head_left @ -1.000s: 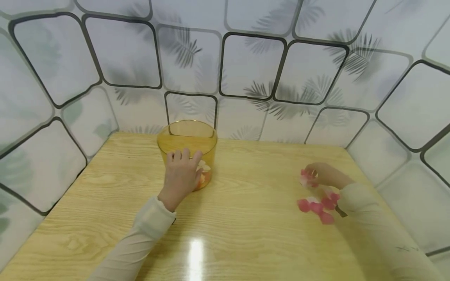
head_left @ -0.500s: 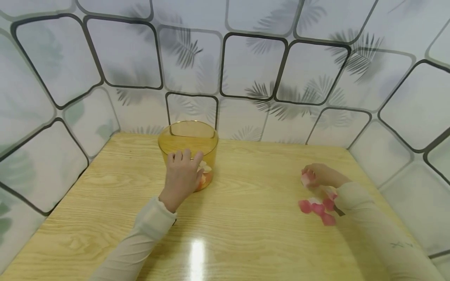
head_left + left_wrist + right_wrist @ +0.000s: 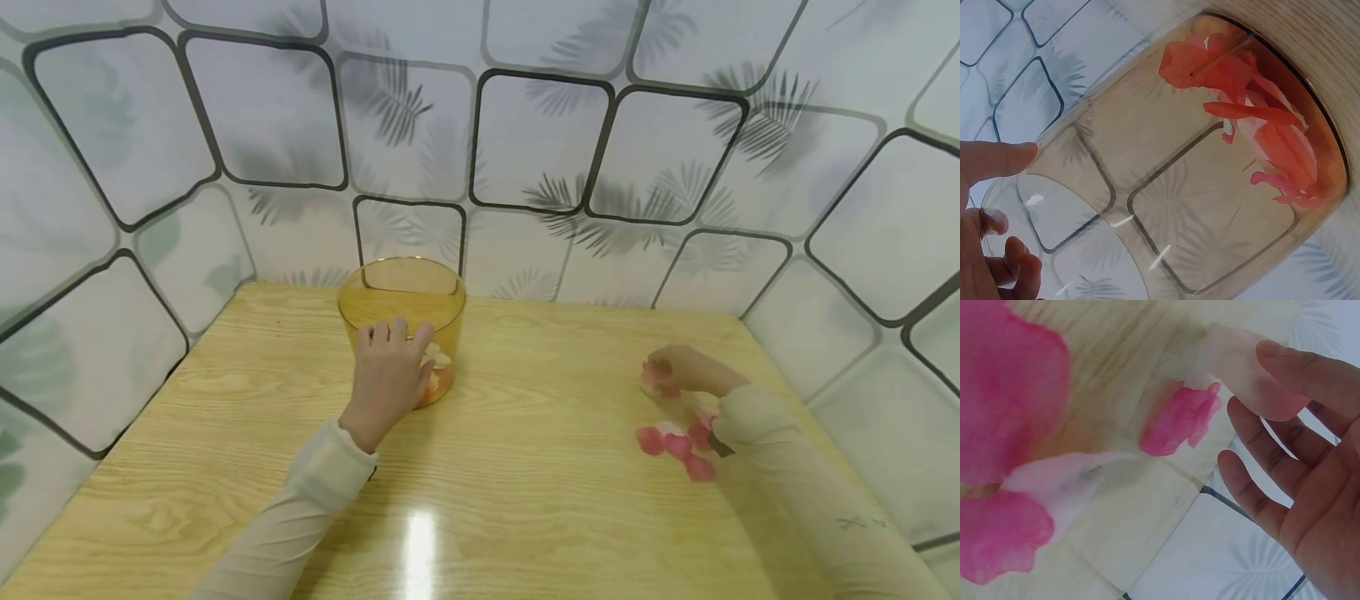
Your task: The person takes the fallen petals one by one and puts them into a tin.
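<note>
In the head view, an amber see-through bucket (image 3: 444,332) stands upright at the back left of the table. My left hand (image 3: 386,375) grips its near rim, with the thumb on one side of the wall and the fingers over the other. Red-looking petals (image 3: 1272,125) lie at the bucket's bottom. Over on the right, my right hand (image 3: 692,369) pinches a pale pink petal (image 3: 1265,394) between thumb and fingers. Just under it on the tabletop lies a bright pink petal (image 3: 1180,422).
Several pink petals (image 3: 678,447) are grouped on the wooden table (image 3: 540,500) below my right wrist. A dark, narrow piece (image 3: 721,444) sits beside them, partly under the sleeve. Patterned wall covering (image 3: 536,142) closes off the back and both sides.
My right hand shifts only slightly over the same spot, its fingers working at the petals there. The left hand and the bucket stay in place.
</note>
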